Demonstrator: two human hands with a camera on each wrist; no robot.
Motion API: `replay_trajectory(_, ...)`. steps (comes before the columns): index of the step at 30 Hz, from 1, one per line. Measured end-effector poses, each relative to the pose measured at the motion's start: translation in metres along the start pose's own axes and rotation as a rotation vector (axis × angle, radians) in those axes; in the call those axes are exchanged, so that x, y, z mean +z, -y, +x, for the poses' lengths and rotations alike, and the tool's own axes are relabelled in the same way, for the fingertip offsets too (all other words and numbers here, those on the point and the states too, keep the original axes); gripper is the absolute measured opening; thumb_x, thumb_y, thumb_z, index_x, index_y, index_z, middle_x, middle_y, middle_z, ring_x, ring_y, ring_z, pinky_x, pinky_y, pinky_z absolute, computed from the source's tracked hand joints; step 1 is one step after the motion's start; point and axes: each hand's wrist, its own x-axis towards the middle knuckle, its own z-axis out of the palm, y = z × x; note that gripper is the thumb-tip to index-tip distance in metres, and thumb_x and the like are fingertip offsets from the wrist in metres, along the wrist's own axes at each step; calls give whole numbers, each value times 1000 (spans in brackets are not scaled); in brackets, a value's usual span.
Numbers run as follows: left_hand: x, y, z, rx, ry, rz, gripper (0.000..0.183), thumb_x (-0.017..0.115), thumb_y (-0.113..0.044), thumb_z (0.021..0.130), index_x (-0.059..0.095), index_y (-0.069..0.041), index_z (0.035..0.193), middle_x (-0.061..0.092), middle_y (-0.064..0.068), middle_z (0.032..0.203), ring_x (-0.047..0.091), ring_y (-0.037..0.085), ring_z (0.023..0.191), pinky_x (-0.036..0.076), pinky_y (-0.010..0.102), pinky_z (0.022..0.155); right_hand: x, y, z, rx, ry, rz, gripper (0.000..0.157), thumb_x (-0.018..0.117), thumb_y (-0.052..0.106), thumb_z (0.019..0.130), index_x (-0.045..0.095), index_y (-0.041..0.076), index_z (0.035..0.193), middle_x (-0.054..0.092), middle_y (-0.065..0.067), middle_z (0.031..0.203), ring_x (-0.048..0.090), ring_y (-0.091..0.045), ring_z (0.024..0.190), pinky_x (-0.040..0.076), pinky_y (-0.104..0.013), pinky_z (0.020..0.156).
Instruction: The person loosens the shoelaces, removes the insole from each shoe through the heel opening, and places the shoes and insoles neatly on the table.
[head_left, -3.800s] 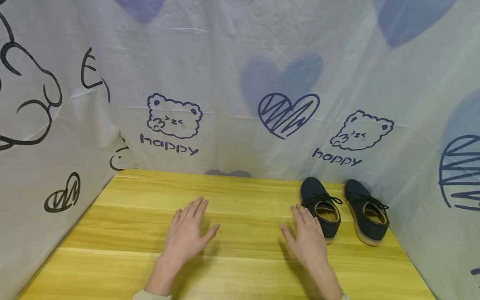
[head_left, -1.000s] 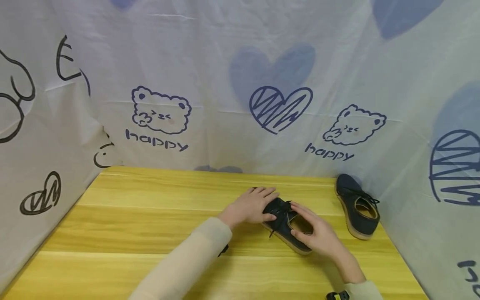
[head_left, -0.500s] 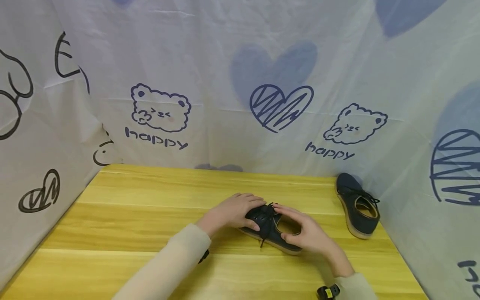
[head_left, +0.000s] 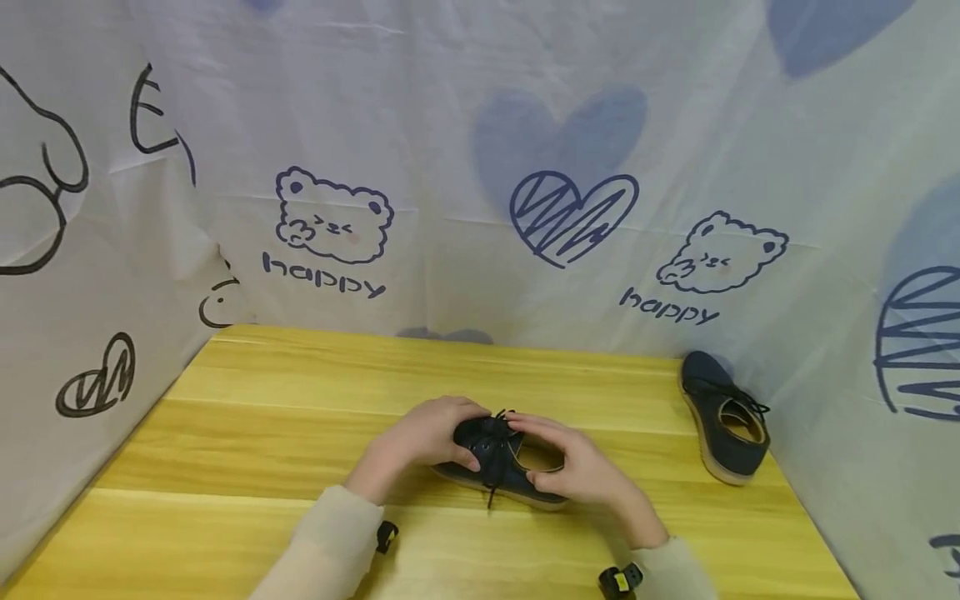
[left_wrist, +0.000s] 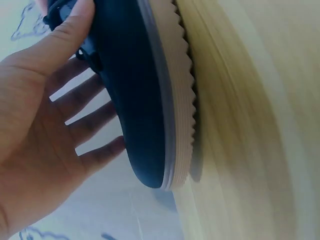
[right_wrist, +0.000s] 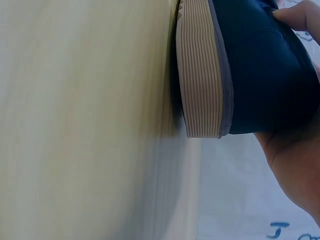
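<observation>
A dark navy lace-up shoe lies mid-table between both hands, its toe pointing left and slightly away. My left hand grips the front part, thumb on the near side and fingers over the far side. At the heel end my right hand holds the shoe by the collar, thumb on the near side. In the left wrist view, the navy upper shows above a tan, ridged sole close along the tabletop. The right wrist view shows the heel against my palm.
The matching shoe stands at the table's right edge, toe toward the back. Yellow wood-grain planks form the tabletop. A white sheet printed with hearts and bears hangs behind and at both sides.
Both hands were first apart and holding nothing, with the shoes paired at the right. One shoe has since moved left in both hands and turned its toe leftward; the other stayed.
</observation>
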Motion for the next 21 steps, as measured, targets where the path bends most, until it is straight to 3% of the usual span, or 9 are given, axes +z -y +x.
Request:
replay_trajectory(7,2,15,-22,-36,-66,-53,77,95,-30,76,63,-10,142,63,11,142,58,35,132,44,54,112,13,11,15,12,45,5,77,77,8,85,51,27,155,44,4,161,42,-24,149,38,-57,117)
replay_trajectory(15,-7,25,-44,-48,-104,-63,76,98,-29,71,67,-8,137,67,11,136,61,36,126,47,55,109,28,20,29,-8,78,43,75,76,11,87,50,26,156,45,5,161,41,-23,149,36,-55,118)
replay_trajectory(21,-9,25,-52,-79,-126,-67,74,98,-31,69,69,-11,134,68,9,133,62,34,123,47,55,107,31,26,36,-13,69,84,58,74,18,97,55,21,152,50,2,158,43,-23,148,37,-53,119)
